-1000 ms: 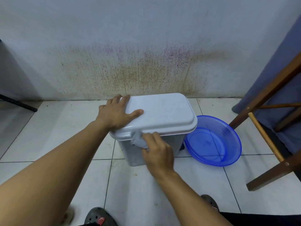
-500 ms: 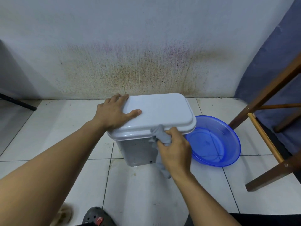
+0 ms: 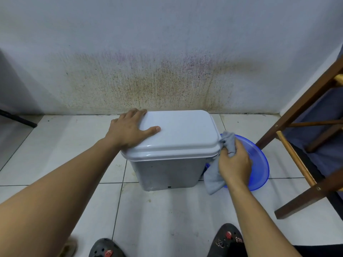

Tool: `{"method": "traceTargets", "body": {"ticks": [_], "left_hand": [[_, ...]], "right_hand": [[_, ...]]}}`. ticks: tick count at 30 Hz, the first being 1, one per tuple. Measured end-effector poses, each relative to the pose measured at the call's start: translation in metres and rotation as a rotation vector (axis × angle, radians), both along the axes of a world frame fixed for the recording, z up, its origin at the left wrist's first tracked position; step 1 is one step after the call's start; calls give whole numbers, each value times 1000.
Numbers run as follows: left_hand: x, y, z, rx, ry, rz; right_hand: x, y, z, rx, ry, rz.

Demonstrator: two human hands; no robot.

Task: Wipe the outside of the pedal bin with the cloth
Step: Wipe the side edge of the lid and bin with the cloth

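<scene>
Right hand (image 3: 234,164) sits just right of center in the head view, fingers curled tight around a bunched-up grey cloth (image 3: 213,175), so it's clamped on that. The top wad of the cloth pokes up above the knuckles and touches the right edge of the bin's lid, while the loose tail hangs below the hand alongside the bin's right wall, down toward the floor. Pedal bin (image 3: 167,169) is smack in the middle of the frame, a greyish rectangular plastic one standing upright on the white floor tiles (image 3: 61,145), close to the wall, with its lid (image 3: 181,130) closed. Left hand (image 3: 128,129) lies flat on the left end of the lid, fingers straight and reaching over the far left corner, thumb stretched out across the top, gripping nothing, just resting there. Behind the right hand, lower right of center, there's a translucent blue basin (image 3: 259,164) on the floor, just beside the bin and partly hidden by the hand and cloth. Wall (image 3: 167,52) across the upper frame is pale, with a wide band of brownish and purplish speckled stains right above the bin. Right edge has slanted dark wooden legs (image 3: 278,125) and rungs of some furniture, can't tell what. Bottom edge shows two dark clogs (image 3: 227,236) with little red charms, and a dark rod (image 3: 18,118) pokes in at the far left.
</scene>
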State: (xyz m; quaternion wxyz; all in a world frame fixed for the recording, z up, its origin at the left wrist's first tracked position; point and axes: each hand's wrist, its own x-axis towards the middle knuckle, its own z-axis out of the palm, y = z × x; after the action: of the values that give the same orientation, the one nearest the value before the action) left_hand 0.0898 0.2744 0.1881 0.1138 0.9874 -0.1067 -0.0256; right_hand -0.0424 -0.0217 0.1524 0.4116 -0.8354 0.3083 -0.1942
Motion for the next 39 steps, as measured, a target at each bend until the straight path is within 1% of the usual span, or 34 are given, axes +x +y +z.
{"method": "traceTargets", "body": {"ticks": [2,6,8,10,13,15,18,20,23,28,32,34,39], "left_hand": [[0,0,-1,-2,-3,3],[0,0,-2,7,-11,1],[-1,1,-2,11,-12,-7],[-1,2,-1,7,-14,-10],[-2,0,0,21,-33,-13],[-2,-1,1,21,-36,-12],[-2,-1,0,29,-37,-6],[-1,-2,-2,25,-31,8],[-1,-3,-2,21,-23,30],[0,-3,-2,23,-25,41],[0,-3,-2,25,-16,36],[-1,-4,-2,26,-11,33],[-1,-4,0,23,-2,23]], "right_hand": [[-6,11,-10,-1,35,53],[-25,35,-15,121,-15,84],[-27,32,-11,162,-15,105],[-15,12,-3,175,49,164],[11,-26,20,147,206,374],[33,-44,35,159,279,469],[65,-56,51,161,370,553],[80,-55,58,127,434,586],[82,-52,61,73,457,599],[41,-48,44,-53,446,596],[5,-44,20,-115,410,558],[-11,-36,16,-148,421,534],[-41,-10,18,-318,471,468]]}}
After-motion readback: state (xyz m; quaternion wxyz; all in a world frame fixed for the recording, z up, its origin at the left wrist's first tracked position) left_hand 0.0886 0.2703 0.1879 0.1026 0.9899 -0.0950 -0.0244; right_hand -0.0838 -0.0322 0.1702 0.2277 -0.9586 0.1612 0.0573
